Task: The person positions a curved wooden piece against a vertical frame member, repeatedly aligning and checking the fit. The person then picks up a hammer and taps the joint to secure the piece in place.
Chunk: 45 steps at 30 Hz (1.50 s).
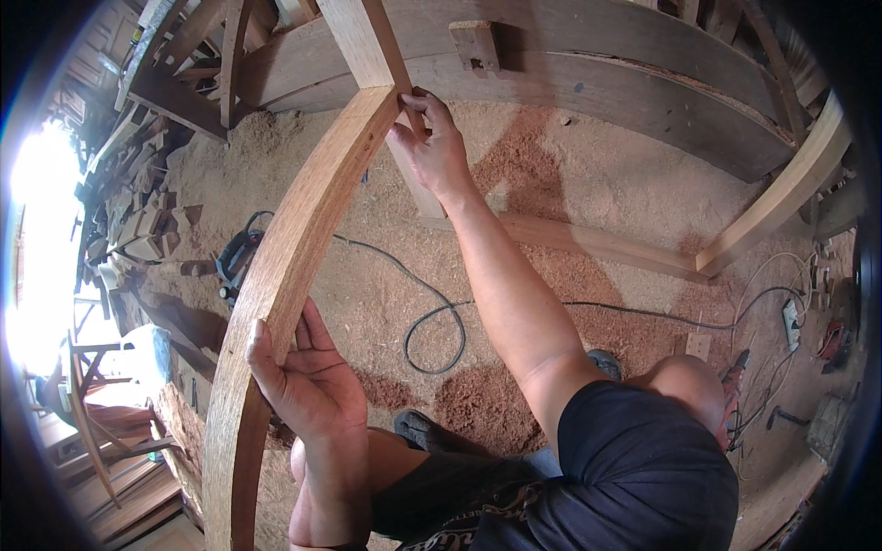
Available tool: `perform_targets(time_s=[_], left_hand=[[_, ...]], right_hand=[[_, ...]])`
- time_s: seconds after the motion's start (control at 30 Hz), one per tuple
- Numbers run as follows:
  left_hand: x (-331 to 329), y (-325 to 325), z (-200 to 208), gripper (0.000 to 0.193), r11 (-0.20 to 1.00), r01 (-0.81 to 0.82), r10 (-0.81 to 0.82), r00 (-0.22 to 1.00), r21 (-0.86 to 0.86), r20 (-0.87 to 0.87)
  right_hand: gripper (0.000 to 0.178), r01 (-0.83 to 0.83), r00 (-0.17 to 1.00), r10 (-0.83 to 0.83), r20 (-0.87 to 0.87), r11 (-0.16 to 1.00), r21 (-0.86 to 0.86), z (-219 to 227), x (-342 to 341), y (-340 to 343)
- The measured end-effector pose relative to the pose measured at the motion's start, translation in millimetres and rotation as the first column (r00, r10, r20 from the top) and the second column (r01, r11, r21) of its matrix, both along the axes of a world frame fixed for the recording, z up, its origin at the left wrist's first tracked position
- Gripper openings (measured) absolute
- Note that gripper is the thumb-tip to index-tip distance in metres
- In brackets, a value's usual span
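Curved beam (278,241): held above the floor, slanted from the lower left up to the straight board, against which its upper end is set.
Power tool (229,266): partly covered by the beam's left edge.
Left grip (317,399): grasping the beam's lower half loosely; the thumb is laid on its face, the fingers are extended by its right edge.
Straight board (356,41): seen from the top edge of view down past the joint.
Right grip (434,151): clasped on the straight board at the joint; whether the beam's end is pinched too cannot be told.
Cable (432,370): looped on the sawdust-strewn floor (303,156), then passed behind the right forearm.
Rail (597,242): stretched low beyond the forearm.
Dark planks (634,101): ranged behind the rail.
Second curved beam (781,209): met at its lower end by the rail.
Power strip (791,323): seen at far right, surrounded by cords.
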<state>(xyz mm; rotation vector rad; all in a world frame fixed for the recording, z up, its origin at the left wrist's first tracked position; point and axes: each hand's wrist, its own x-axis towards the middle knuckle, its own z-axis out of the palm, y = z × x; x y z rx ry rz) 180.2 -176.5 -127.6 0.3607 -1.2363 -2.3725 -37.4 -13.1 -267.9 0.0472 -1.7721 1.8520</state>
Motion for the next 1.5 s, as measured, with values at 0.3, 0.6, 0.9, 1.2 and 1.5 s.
perform_targets(time_s=[0.3, 0.6, 0.9, 1.2, 1.5], left_hand=[[-0.6, -3.0, -1.6, 0.046, 1.0, 0.004, -0.004, 1.0, 0.015, -0.003], [-0.2, -1.5, -2.7, 0.046, 1.0, -0.007, 0.007, 1.0, 0.007, -0.009], [-0.2, -2.1, -1.5, 0.048, 1.0, -0.001, 0.001, 1.0, -0.002, 0.003], [-0.6, -4.0, -3.0, 0.049, 1.0, 0.001, -0.001, 1.0, 0.02, 0.0], [-1.5, -2.3, -2.8, 0.046, 1.0, 0.001, -0.001, 1.0, 0.019, -0.008]], right_hand=[[0.043, -0.007, 1.0, 0.007, -0.013, 1.0, 0.003, 0.7, 0.3, -0.3], [0.043, -0.021, 0.998, 0.02, -0.053, 0.999, -0.03, -3.8, -3.4, 0.6], [0.042, -0.02, 0.999, 0.019, -0.04, 1.0, -0.021, -2.1, -2.9, -0.2], [0.039, -0.018, 1.0, 0.018, -0.007, 1.0, -0.012, 2.0, 1.2, 0.2], [0.039, 0.018, 0.999, -0.016, -0.042, 0.999, 0.049, -4.6, -4.6, 6.8]])
